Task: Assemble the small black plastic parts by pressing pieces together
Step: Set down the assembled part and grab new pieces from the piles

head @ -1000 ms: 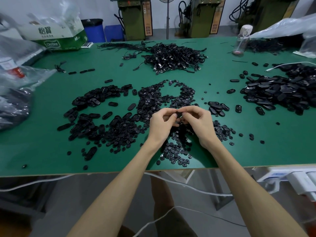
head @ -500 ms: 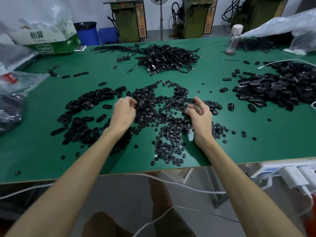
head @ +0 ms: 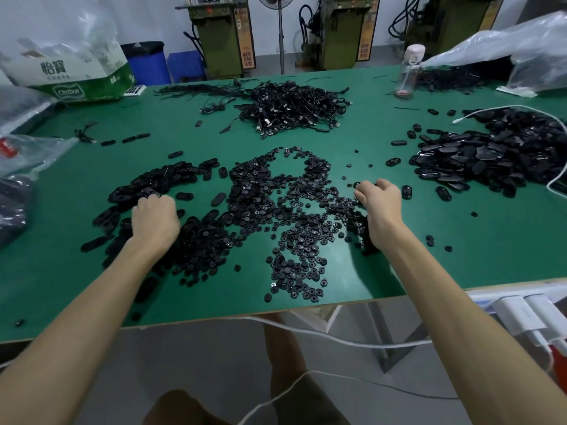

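Green surface heaped with black parts, machines far behind, my left hand and right hand now farther apart, fingers curled, I cannot tell what they hold.

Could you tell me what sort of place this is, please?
Probably a small factory assembly bench: heaps of black plastic parts on a green table, a cable pile, machines behind.

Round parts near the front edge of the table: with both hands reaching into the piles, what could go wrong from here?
1. The round parts lie close to the table edge; a forearm drawn back might sweep some onto the floor.
2. Near the left hand the oval pieces mingle with round ones, so a wrong piece may be picked.
3. The white cable lies over the right pile and could snag the right hand.
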A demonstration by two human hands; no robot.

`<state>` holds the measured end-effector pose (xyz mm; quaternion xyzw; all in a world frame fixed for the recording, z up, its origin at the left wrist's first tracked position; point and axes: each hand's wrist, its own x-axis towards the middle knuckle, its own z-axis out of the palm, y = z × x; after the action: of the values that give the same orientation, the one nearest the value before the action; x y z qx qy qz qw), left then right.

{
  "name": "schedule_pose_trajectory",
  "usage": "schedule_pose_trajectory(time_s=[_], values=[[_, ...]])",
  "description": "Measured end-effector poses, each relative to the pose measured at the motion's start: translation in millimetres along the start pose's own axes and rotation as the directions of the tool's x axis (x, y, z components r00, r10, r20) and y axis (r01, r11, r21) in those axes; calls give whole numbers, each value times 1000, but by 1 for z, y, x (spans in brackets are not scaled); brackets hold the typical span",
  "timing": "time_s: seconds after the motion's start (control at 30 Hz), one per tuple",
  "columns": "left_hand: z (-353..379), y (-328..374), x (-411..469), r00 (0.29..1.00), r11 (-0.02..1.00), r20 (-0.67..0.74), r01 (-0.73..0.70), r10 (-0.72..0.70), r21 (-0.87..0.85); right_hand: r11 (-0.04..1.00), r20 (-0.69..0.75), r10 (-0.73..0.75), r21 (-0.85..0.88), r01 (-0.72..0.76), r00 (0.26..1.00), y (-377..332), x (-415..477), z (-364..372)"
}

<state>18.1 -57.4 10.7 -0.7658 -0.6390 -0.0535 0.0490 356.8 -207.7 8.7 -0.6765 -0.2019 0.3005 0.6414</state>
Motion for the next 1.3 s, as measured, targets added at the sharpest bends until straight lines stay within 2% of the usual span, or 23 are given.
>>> schedule_pose_trajectory(time_s=[0.13, 0.37, 0.57, 0.67, 0.8, 0.9, 1.0, 1.1, 1.17, 1.23, 1.3], values=[[5, 2, -1, 1000, 999, -10, -21, 22, 47, 1000, 10, 16, 23, -16, 1000, -1, 2, -8], [11, -3, 1, 996, 1000, -84, -6, 7, 9, 994, 58, 36, -108, -30, 998, -9, 7, -12], [12, -3, -3, 994, 981, -107, -20, -1, -195, 983, 46, 15, -185, -6, 999, -14, 7, -14], [7, 9, -7, 995, 946, -96, -16, -15, -323, 987, 32, -19, -157, 23, 999, -11, 2, -9], [8, 17, -8, 996, 930, -92, -20, -15, -367, 972, 69, -115, -198, 127, 991, -2, -10, 4], [11, 14, -10, 996, 913, -78, -4, -31, -409, 885, 178, -274, -338, 320, 945, 7, -22, 14], [14, 11, -13, 995, 898, -85, 4, -46, -440, 730, 319, -405, -451, 513, 857, 20, -32, 24], [14, 10, -15, 992, 882, -118, -8, -54, -470, 625, 436, -421, -496, 602, 796, 33, -35, 34], [11, 13, -17, 987, 847, -151, -33, -56, -531, 545, 470, -408, -563, 622, 783, 39, -35, 39], [7, 19, -20, 986, 752, -152, -45, -74, -657, 473, 476, -392, -630, 617, 787, 43, -32, 42], [3, 27, -23, 992, 516, -39, 29, -119, -856, 445, 484, -376, -653, 612, 790, 44, -31, 46]])
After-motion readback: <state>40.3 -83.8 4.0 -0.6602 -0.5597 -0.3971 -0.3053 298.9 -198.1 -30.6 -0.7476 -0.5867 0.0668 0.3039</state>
